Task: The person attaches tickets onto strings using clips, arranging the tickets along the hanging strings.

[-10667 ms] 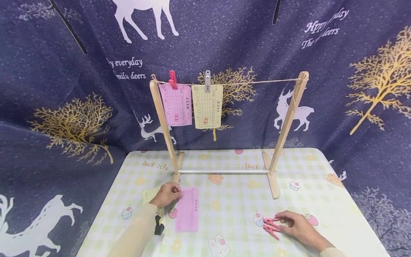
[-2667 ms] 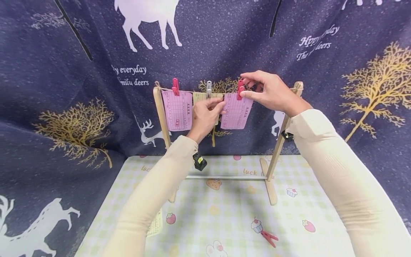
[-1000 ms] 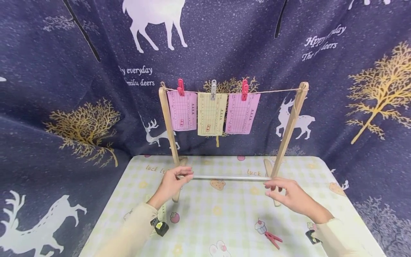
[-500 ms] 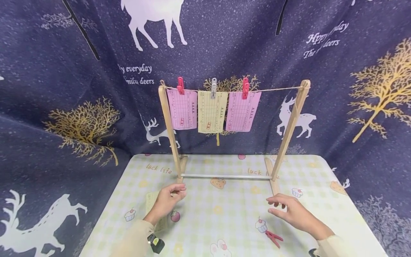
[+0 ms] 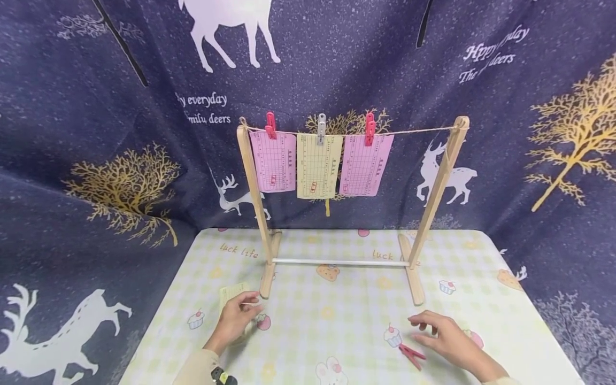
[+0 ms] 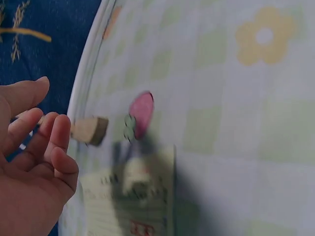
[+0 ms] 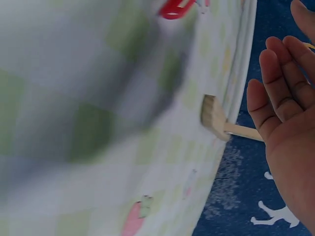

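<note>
My left hand [image 5: 235, 320] hovers over a yellow paper form [image 6: 133, 196] at the table's left, fingers loosely bent around nothing. Part of that form is hidden under the hand in the head view. At the right, my right hand [image 5: 445, 338] is beside a red clothespin [image 5: 412, 356] lying on the cloth; its fingers are relaxed and hold nothing. On the string between two wooden posts hang a pink form [image 5: 274, 166], a yellow form [image 5: 317, 168] and another pink form [image 5: 364, 167]. Red clips [image 5: 271, 125] hold the pink ones and a grey clip [image 5: 321, 128] the yellow one.
The wooden frame stands at the back of the table, with a left post [image 5: 254, 187], a right post [image 5: 439, 192] and a white crossbar [image 5: 339, 262] low between them. Its feet [image 5: 415, 286] reach forward. A checked cloth [image 5: 337, 321] covers the table; a dark blue curtain [image 5: 308, 80] hangs behind.
Since the earlier frames, the second pink form went from the table onto the string under a red clip. Both hands let go and came down toward the table's front, left and right.
</note>
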A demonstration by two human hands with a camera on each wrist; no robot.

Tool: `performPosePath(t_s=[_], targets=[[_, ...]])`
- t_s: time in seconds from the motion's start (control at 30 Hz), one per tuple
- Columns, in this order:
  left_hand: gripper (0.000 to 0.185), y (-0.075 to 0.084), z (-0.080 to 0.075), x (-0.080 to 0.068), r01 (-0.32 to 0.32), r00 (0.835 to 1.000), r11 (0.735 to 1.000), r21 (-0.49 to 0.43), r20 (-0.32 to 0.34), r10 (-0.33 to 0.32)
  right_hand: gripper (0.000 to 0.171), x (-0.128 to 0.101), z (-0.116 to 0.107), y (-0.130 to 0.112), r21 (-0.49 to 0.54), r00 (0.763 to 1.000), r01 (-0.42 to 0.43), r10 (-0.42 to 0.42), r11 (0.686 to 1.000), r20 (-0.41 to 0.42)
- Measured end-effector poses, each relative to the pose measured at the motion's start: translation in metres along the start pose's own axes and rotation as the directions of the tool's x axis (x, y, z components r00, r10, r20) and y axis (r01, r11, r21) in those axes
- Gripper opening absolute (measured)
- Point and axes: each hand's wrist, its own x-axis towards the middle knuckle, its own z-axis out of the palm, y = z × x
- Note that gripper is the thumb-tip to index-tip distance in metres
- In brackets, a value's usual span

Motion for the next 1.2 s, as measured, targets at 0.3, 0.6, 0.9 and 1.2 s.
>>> performPosePath(t_s=[0.3, 0.6, 0.9, 1.2], targets=[[0.044, -0.023, -0.019, 0.007, 0.176, 0.983, 0.982, 0.069, -0.058, -0.172, 0.029, -0.016, 0.008, 0.011, 0.013, 0.999, -0.013, 0.013, 1.000, 0.049], [0.051, -0.044, -0.042, 0.024, 0.231, 0.969, 0.962, 0.145, -0.128, -0.213, 0.035, -0.028, 0.007, 0.013, 0.010, 0.965, -0.197, 0.192, 0.980, 0.177], [0.060, -0.058, -0.056, 0.036, 0.238, 0.966, 0.945, 0.226, -0.157, -0.206, 0.035, -0.034, 0.011, 0.016, -0.004, 0.962, -0.205, 0.202, 0.979, 0.182], [0.061, -0.065, -0.050, 0.041, 0.285, 0.956, 0.928, 0.239, -0.145, -0.257, 0.038, -0.035, 0.017, 0.012, 0.003, 0.950, -0.247, 0.241, 0.969, 0.197]])
